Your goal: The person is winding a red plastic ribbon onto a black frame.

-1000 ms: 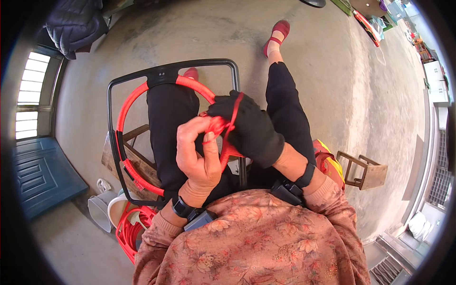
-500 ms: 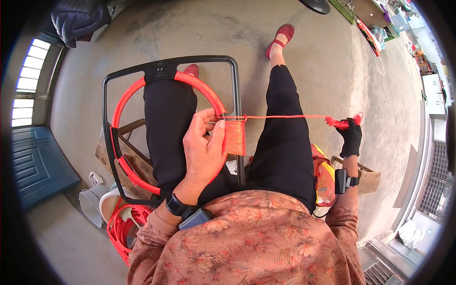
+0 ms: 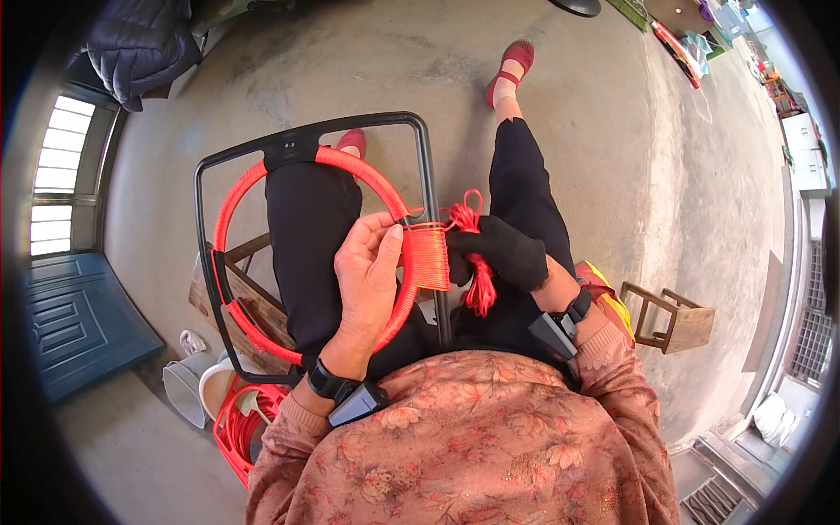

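A black frame (image 3: 426, 166) with rounded corners rests across my lap. Inside it is a ring (image 3: 361, 168) tightly wrapped in red cord, with a few black stretches bare. On the right side, a dense band of red cord winding (image 3: 430, 260) joins the ring to the frame's side bar. My bare left hand (image 3: 366, 267) pinches the ring with thumb and fingers just beside the upper end of this band. My right hand (image 3: 507, 252), in a black glove with bare fingertips, is closed on a bundle of red cord (image 3: 480, 284) close to the side bar; its fingertips are partly hidden.
A white bucket (image 3: 217, 382) with coils of red cord (image 3: 236, 429) stands at lower left, beside a grey bucket (image 3: 182, 389). A wooden stool (image 3: 682, 325) is on the right, another wooden piece (image 3: 254, 302) behind the frame. A blue door panel (image 3: 87, 319) is at far left.
My right hand has come in from far right to the frame's side bar with the cord bundle. The taut cord between them no longer stretches out. My left hand stays at the ring.
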The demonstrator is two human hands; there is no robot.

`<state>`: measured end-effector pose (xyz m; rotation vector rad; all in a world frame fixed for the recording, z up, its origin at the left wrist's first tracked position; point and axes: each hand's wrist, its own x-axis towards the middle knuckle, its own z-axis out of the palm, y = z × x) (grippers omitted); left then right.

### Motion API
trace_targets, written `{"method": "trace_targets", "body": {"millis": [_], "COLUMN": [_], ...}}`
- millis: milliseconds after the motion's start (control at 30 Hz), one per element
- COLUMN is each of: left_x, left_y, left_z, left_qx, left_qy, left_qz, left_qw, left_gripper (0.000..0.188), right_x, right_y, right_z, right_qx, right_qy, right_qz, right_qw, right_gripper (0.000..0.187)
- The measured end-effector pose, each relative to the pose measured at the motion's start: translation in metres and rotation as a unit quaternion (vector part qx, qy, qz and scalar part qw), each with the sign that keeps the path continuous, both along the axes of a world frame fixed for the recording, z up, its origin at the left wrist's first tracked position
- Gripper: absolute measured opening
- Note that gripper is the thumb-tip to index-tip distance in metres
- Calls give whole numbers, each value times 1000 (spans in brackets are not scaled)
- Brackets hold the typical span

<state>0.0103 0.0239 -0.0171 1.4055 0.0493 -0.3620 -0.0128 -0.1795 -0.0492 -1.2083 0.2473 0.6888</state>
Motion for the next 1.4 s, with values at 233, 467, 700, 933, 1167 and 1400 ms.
{"method": "trace_targets", "body": {"millis": [233,467,700,933,1167,1400], "left_x": [4,3,4,3,2,-1], "left_y": [4,6,6,7,5,7], "left_z": [-1,-1,-3,-1,7,4], "left_qx": [8,22,-22,-56,-234,-210], "left_qy": [11,45,73,130,243,229], "left_qz": [29,-7,-10,-46,-103,-116], "left_qw": [999,999,997,989,936,944], "left_gripper": [17,16,17,22,38,34], "right_x": [-48,-45,-12,-7,6,0], "right_y": [-64,-75,0,0,10,1], "right_z": [-11,-4,9,23,8,20], "right_qx": [45,-55,38,104,338,123], "right_qy": [38,-10,-39,-21,-23,-41], "right_qz": [-244,-378,-76,-219,-301,-237], "right_qw": [968,924,996,970,891,963], "right_gripper": [23,12,19,24,25,27]}}
